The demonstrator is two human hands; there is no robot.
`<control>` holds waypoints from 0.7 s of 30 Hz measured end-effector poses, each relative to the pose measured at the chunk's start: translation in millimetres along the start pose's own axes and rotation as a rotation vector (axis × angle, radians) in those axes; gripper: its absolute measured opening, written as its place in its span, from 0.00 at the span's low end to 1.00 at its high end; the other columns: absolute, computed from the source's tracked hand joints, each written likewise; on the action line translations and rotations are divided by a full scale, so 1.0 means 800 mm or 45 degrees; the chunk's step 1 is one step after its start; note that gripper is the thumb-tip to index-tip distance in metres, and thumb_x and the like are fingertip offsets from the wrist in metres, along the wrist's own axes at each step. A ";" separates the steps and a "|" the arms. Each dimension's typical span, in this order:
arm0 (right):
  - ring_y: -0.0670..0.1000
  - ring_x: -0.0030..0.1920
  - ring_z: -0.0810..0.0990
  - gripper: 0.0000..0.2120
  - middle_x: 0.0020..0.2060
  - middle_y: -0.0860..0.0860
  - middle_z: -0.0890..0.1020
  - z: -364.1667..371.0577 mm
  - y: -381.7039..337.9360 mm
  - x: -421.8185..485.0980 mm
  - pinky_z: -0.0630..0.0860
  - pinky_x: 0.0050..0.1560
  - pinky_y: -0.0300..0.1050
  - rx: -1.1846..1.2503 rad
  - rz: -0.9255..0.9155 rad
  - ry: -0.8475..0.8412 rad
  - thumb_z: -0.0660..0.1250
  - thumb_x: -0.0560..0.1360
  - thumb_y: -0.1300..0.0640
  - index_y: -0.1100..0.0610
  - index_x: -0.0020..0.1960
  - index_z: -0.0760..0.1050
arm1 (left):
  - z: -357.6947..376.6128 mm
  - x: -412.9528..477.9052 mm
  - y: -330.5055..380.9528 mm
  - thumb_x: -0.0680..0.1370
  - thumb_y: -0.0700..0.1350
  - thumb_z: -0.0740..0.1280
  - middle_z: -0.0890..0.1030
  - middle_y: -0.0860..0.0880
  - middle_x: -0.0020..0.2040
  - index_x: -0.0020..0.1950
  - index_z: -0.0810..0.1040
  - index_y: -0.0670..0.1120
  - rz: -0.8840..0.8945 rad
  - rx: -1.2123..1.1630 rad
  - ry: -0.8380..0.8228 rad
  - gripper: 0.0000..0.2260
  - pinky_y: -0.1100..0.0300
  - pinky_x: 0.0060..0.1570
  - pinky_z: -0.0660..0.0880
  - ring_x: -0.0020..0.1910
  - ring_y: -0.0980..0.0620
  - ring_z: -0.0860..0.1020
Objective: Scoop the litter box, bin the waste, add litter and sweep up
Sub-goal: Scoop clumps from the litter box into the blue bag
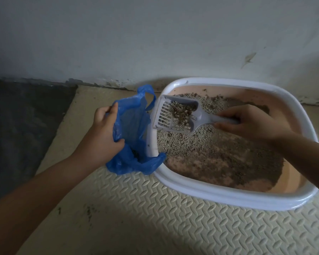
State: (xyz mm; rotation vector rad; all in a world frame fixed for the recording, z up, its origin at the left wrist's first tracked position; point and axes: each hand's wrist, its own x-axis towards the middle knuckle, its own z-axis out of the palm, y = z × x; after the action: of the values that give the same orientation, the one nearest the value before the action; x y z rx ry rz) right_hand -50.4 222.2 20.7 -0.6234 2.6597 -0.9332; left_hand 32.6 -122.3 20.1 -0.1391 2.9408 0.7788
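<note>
Head view: grey litter is spread in a litter box. Above its left edge a clump-laden scoop is gripped by the right hand. Just beside that edge a blue bag is clutched open by the left hand.

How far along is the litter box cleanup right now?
Early to midway. Something dark seems to lie in the crumpled blue plastic bag, held open by the left hand. The right hand holds the grey slotted plastic scoop, loaded, over the white-rimmed litter box. Remaining: dark soiled litter, topping up, sweeping crumbs off the cream embossed mat.
</note>
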 end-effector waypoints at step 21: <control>0.55 0.46 0.81 0.11 0.42 0.48 0.80 0.106 -0.158 0.095 0.68 0.34 0.43 -0.888 -0.678 -0.024 0.63 0.77 0.47 0.48 0.57 0.76 | -0.026 -0.023 -0.042 0.72 0.37 0.68 0.55 0.59 0.61 0.78 0.48 0.50 0.010 -0.178 0.015 0.41 0.84 0.46 0.63 0.54 0.67 0.65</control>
State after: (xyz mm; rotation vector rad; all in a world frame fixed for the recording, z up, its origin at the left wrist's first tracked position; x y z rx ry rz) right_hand -46.5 52.8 29.8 -1.5238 2.8188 -0.0397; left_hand 53.2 -160.8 23.6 -0.1423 2.8984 0.9877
